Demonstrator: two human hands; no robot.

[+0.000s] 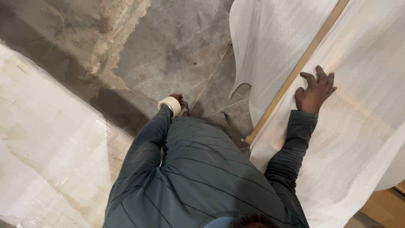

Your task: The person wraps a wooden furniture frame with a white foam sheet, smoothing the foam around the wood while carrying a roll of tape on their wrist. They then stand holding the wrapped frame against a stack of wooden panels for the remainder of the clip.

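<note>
My right hand (314, 89) lies flat with its fingers spread on a white foam sheet (358, 139) draped over a large panel. Just to its left, a pale wooden edge (295, 71) of that panel shows between two folds of the sheet. My left hand (179, 100) hangs low over the concrete floor (177, 46). A roll of beige tape (169, 105) sits around its wrist like a bracelet. The roll hides most of the hand, and only curled fingers show. Both arms are in grey striped sleeves.
A second large flat piece wrapped in clear plastic and white foam (46, 143) stands at the left. Stained, cracked concrete floor runs between the two wrapped pieces. Bare wood (386, 207) shows at the bottom right corner.
</note>
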